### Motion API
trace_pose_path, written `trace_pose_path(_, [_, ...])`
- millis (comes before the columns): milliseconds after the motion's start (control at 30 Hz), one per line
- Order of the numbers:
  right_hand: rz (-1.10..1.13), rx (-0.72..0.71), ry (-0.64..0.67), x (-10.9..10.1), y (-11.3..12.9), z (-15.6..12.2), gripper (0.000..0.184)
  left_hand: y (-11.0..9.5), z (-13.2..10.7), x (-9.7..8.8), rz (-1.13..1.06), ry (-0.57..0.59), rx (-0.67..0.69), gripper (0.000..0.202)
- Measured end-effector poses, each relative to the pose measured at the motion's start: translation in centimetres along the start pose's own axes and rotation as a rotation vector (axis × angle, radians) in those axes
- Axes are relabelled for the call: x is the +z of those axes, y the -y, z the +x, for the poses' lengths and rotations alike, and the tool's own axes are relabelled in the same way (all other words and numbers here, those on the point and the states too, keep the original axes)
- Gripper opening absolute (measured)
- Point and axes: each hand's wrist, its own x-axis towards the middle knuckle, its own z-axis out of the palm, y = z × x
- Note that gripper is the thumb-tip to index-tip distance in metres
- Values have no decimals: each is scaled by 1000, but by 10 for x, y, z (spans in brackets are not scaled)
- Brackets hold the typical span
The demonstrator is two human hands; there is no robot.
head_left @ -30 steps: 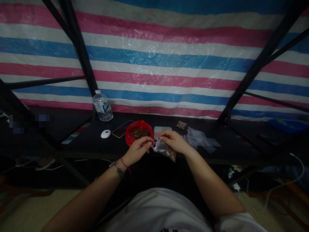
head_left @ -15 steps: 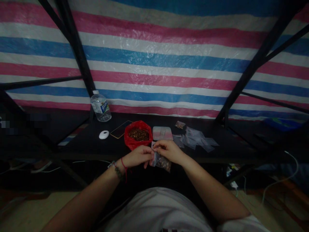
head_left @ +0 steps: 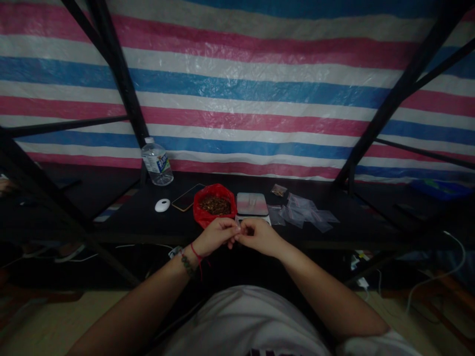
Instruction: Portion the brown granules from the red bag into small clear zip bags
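Note:
My left hand and my right hand meet at the table's front edge, thumbs and fingers pinched together at the tips. The small clear zip bag of brown pieces that they held half a second ago is now hidden by the hands. Just beyond my left hand is a red plastic bag, its mouth open, filled with small brown pieces. Behind my right hand lies a small digital scale, its front partly covered by the hands. Several flat clear zip bags are spread to its right.
A small filled zip bag lies behind the flat ones. To the left are a phone, a white rounded object and a clear plastic bottle. Black metal posts flank the black table; a striped sheet hangs behind.
The filled zip bag showed below my right hand before and has gone out of sight. Both hands stay together in nearly the same place, fingers more tightly closed. The view has shifted slightly.

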Motion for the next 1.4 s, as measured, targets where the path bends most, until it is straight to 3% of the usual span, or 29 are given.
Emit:
trace_pose_path(133, [192,-26,117,-7,-8,6,25,-1,0,-4,64,15,30,41])
trace_pose_path(233, [177,-43,128,-9,-10,7,25,-2,0,-3,101,20,41,38])
trace_pose_path(400, [-113,23,70,-2,-10,7,21,5,3,2,301,-36,-25,20])
trace_pose_path(500, [-385,76,-56,-1,-11,8,23,10,6,1,479,-139,-81,18])
trace_pose_path(600, [-449,116,-143,-7,-16,11,25,10,7,-3,601,-178,-101,20])
trace_pose_path(667, [-356,95,-131,-12,-22,14,27,6,6,-6,688,-191,-42,21])
trace_pose_path(800, [-4,-33,-200,-17,-35,22,19,-8,2,-11,725,-193,270,22])
trace_pose_path(867, [223,29,-230,-16,-40,23,17,-15,-1,-13,692,-185,356,24])
trace_pose_path(1000, [683,221,-22,-10,-41,19,49,-23,-5,-21,671,-287,412,27])
trace_pose_path(1100, [908,282,122,-3,-39,16,59,-22,-5,-31,600,-373,418,22])
trace_pose_path(1300, [1096,340,48,5,-42,21,40,-14,2,-48,480,-499,404,22])
trace_pose_path(1400, [1140,345,31,8,-45,23,40,-10,6,-50,518,-461,388,24])
